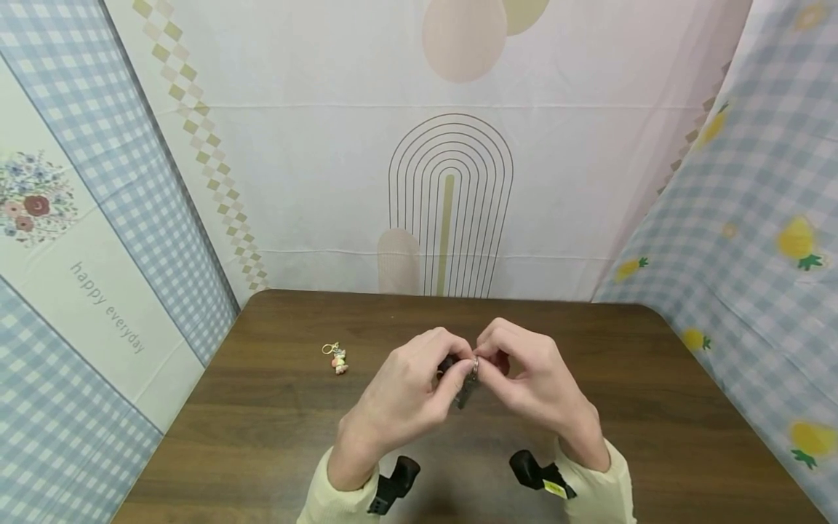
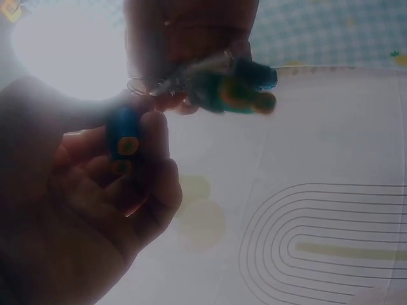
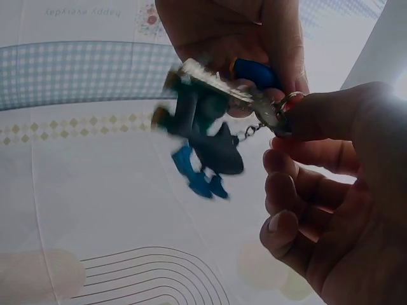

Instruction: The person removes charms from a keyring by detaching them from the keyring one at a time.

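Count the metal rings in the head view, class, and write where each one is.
2: a gold ring on the charm lying on the table, and a silver ring between the left hand and right hand. The hands may hide more.

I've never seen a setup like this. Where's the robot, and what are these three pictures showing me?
There's no robot here: a person is working with two bare hands. The wide picture comes from a camera on the head, looking forward and down. The two dim ones come from cameras worn on the left and right wrists, each showing that hand's work close up.

On the brown table lies a small figure charm with a ring. Between the hands is a bunch of trinkets: the left hand holds a blue piece, and the right hand pinches near a metal ring. A dark charm dangles there, too blurred to name surely.
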Demonstrator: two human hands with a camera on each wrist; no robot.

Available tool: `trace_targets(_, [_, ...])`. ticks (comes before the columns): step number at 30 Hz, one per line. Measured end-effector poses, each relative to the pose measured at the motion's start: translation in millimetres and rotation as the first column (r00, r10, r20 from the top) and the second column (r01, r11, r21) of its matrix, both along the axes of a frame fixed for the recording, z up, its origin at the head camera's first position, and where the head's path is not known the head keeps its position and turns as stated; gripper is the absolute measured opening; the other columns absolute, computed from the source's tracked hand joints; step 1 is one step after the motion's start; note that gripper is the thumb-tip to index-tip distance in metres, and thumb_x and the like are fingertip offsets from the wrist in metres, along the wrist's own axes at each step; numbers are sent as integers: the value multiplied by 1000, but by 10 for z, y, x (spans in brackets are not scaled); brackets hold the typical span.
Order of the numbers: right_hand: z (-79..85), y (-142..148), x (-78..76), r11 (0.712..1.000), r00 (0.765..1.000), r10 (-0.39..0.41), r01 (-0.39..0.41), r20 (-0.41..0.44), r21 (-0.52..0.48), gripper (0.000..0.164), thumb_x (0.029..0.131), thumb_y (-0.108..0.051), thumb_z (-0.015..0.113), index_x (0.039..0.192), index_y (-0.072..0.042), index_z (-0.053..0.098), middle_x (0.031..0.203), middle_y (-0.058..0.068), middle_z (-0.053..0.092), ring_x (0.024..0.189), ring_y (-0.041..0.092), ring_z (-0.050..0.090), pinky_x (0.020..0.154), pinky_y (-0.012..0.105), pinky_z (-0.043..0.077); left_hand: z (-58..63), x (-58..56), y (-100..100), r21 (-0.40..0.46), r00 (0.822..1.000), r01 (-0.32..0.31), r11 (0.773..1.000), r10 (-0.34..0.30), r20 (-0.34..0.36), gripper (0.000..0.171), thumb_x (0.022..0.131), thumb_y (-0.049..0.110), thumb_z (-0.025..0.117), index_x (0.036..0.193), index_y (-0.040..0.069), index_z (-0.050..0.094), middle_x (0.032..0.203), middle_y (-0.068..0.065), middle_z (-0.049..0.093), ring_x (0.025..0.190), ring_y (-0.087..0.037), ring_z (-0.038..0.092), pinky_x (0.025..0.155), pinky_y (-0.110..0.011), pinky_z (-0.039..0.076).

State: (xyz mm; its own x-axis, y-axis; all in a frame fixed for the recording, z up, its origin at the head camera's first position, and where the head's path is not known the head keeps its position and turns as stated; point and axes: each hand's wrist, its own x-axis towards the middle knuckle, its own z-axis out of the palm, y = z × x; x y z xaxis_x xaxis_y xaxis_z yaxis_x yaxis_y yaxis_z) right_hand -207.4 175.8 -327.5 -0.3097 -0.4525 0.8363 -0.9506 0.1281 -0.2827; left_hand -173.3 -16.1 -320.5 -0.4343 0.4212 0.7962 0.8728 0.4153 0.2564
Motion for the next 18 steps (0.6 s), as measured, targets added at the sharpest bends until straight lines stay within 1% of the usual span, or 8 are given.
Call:
trace_targets(3, [-2,9,9,999,999,-32,32,25,10,27,75,13,61,82,-13,60,79,-6,57,66,0,47,53,13,40,-9,-3,6,0,1000,2,1000,-2,-2,6,96,8,59,91,8,62,85,3,62,76,-7,54,73,-12,45])
trace_targets(7, [6,16,12,998,998,-53,53,37,25,28,77,13,63,88,-13,63,82,-6,58,66,0,48,54,13,41,-16,-7,7,2,1000,-2,1000,2,3,6,96,8,58,91,9,62,86,2,62,77,-7,55,73,-13,46])
trace_targets(10, [10,12,6,999,999,-35,35,17,22,27,77,13,64,90,-11,64,84,-3,59,68,1,48,55,14,42,-18,-11,8,0,1000,-7,1000,7,2,5,96,7,59,91,9,61,86,2,62,76,-6,54,72,-13,45])
trace_targets(14, [4,9,1,1000,1000,-5,5,-14,12,24,76,13,65,87,-8,63,84,0,59,70,3,49,57,14,41,-22,-11,8,1,1000,-10,1000,10,3,5,95,6,59,91,9,61,85,3,61,75,-6,53,71,-12,44])
trace_targets(18, [-10,13,8,1000,1000,4,-4,-9,13,23,76,13,65,83,-9,63,82,0,60,69,4,50,56,14,41,-23,-11,9,-3,1000,-3,1000,3,5,5,95,7,59,91,9,61,84,3,61,74,-6,53,70,-11,44])
